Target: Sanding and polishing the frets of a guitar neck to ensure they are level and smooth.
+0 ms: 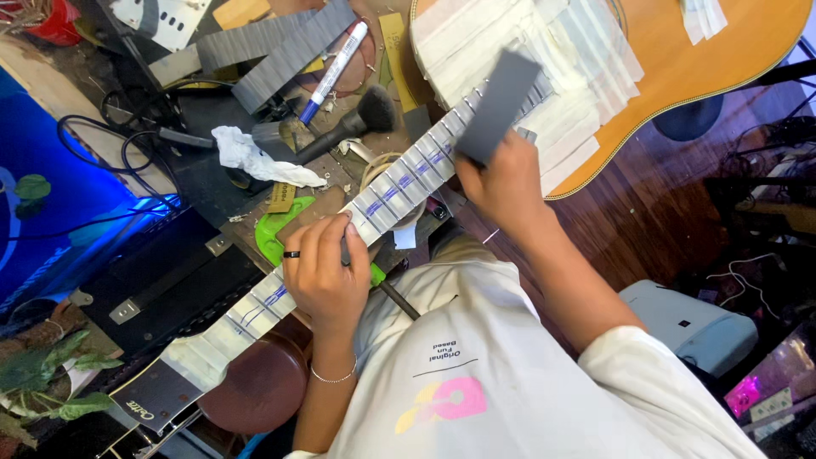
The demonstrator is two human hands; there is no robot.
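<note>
While lying across the lap, acoustic guitar neck [399, 183] masked with tape between frets, marker-inked. Left hand [327, 272] curled around neck; right hand [506, 183] pinching grey sanding block [497, 106] (upper frets). Apparently mid-job.

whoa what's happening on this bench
A person is working on an acoustic guitar lying across a cluttered bench. Its neck and the top near it are covered in pale masking tape, with the frets left bare. The left hand grips the neck, while the right hand holds a dark flat block over the frets. A marker and a brush lie nearby.
</note>
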